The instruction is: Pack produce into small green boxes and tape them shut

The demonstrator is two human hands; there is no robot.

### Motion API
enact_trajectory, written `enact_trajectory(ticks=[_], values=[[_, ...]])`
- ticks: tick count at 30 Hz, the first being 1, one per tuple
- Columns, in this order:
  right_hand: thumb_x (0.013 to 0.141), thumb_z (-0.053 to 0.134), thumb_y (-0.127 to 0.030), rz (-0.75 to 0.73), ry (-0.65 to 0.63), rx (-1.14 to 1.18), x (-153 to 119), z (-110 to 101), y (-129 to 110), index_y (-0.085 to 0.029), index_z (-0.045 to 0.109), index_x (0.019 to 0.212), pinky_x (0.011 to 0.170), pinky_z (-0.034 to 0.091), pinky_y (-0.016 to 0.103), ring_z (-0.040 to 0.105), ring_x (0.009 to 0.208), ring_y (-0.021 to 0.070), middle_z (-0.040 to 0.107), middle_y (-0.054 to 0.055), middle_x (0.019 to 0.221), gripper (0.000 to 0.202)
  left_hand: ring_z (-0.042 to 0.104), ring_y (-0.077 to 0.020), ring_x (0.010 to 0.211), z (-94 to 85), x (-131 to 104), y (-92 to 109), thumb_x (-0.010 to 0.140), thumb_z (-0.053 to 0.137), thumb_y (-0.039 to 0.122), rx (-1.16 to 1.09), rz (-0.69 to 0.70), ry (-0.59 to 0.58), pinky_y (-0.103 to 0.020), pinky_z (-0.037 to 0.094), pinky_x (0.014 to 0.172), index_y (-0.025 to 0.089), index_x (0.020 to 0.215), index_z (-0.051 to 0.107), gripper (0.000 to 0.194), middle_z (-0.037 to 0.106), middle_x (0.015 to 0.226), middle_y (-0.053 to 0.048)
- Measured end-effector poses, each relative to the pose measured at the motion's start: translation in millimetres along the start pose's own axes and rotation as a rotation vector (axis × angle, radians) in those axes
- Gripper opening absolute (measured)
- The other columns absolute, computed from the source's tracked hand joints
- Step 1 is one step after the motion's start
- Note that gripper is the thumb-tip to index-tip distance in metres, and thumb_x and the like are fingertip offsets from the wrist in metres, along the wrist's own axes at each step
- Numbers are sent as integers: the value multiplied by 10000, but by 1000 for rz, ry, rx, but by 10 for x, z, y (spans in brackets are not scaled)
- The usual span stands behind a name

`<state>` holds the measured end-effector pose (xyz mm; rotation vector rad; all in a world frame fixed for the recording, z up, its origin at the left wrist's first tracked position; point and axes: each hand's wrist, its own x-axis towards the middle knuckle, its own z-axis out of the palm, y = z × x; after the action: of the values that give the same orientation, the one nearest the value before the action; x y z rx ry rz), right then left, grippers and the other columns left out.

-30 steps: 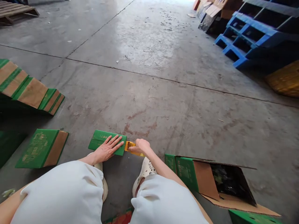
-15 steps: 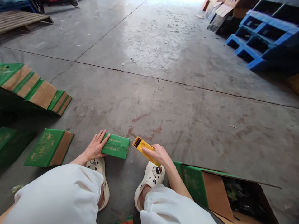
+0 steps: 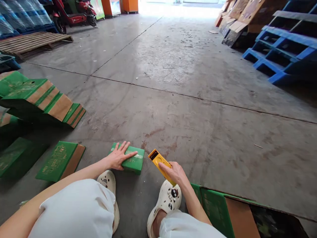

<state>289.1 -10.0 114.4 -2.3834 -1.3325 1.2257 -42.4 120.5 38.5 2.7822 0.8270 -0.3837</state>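
Note:
My left hand lies on top of a small green carton, fingers spread, between and just ahead of my feet. A strip of clear tape runs across the carton's top. In my right hand is a flat yellow hand tool with a dark slot at its front end; its exact kind I cannot make out. My thumb rests along its top. The tool points toward the carton, with a gap between them. Another green carton with a brown side sits on the floor left of my left hand.
More green cartons are stacked on the left. An open green box with dark contents stands by my right leg. Blue pallets are at the right, a wooden pallet and red scooter at the far left.
My left hand has slid from the carton's left edge onto its top, fingers spreading wider. The yellow tool stays in my right hand. The camera has tilted up, showing more of the background.

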Motion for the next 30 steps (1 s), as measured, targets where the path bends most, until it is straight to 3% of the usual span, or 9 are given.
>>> enact_trajectory(ticks=[4, 7, 12, 18, 20, 23, 25, 27, 30], values=[[815, 539, -698, -8, -6, 26, 17, 11, -11, -202, 583, 654, 582, 345, 283, 593, 677, 217, 594, 37, 652, 524, 20, -546, 1603, 61, 151, 410, 533, 1008, 368, -30, 136, -18, -835, 112, 1155, 494, 1680, 136, 1447, -82, 1785, -173], [803, 536, -718, -12, -26, 64, 10, 15, 9, -195, 616, 681, 571, 340, 284, 586, 667, 219, 590, 32, 643, 543, 99, -529, 1591, 84, 133, 479, 604, 968, 388, -70, 111, 27, -805, 125, 1173, 488, 1682, 155, 1354, -13, 1788, -164], [823, 525, -743, -4, 7, 118, 3, -11, 77, -187, 649, 712, 567, 351, 280, 596, 670, 217, 612, 39, 660, 580, 324, -521, 1470, 18, 171, 395, 659, 895, 483, -132, 37, 69, -749, 224, 1152, 420, 1696, 192, 1254, 268, 1694, -213], [825, 579, -771, -80, 38, 323, -30, -74, 32, -182, 672, 785, 586, 400, 285, 583, 661, 200, 630, 33, 697, 598, 357, -550, 1435, 66, 570, 273, 831, 709, 588, -310, -482, 232, -704, 294, 1100, 268, 1725, 31, 1167, 335, 1635, -273], [788, 625, -792, -94, -19, 471, -44, -62, -2, -182, 688, 821, 580, 409, 291, 576, 635, 195, 636, 32, 701, 614, 391, -527, 1435, 70, 651, 158, 878, 638, 647, -399, -508, 207, -664, 336, 1095, 246, 1722, 14, 1124, 367, 1626, -274], [718, 722, -784, -133, -143, 652, -62, -9, -34, -177, 724, 838, 573, 408, 289, 557, 616, 183, 652, 39, 717, 619, 441, -468, 1442, -16, 612, -17, 906, 614, 655, -531, -505, 247, -610, 391, 1105, 254, 1701, 200, 982, 398, 1635, -240], [694, 779, -758, -175, -216, 725, -73, 25, -50, -172, 758, 862, 581, 415, 281, 562, 622, 176, 679, 49, 748, 610, 526, -404, 1389, -135, 503, -87, 936, 600, 612, -698, -559, 359, -560, 433, 1113, 231, 1612, 418, 798, 502, 1566, -208], [678, 812, -748, -201, -265, 762, -82, 42, -76, -171, 780, 883, 594, 432, 278, 577, 629, 175, 696, 52, 765, 614, 653, -331, 1237, -271, 376, -94, 960, 574, 619, -1039, -611, 353, -484, 513, 1056, 178, 1431, 610, 646, 652, 1381, -188], [636, 810, -792, -199, -304, 769, -92, 41, -140, -171, 784, 891, 624, 465, 289, 598, 646, 184, 703, 56, 776, 671, 745, -263, 1017, -434, 232, 12, 873, 657, 760, -1725, -608, 14, -384, 595, 899, 128, 1163, 714, 698, 753, 1153, -175]])
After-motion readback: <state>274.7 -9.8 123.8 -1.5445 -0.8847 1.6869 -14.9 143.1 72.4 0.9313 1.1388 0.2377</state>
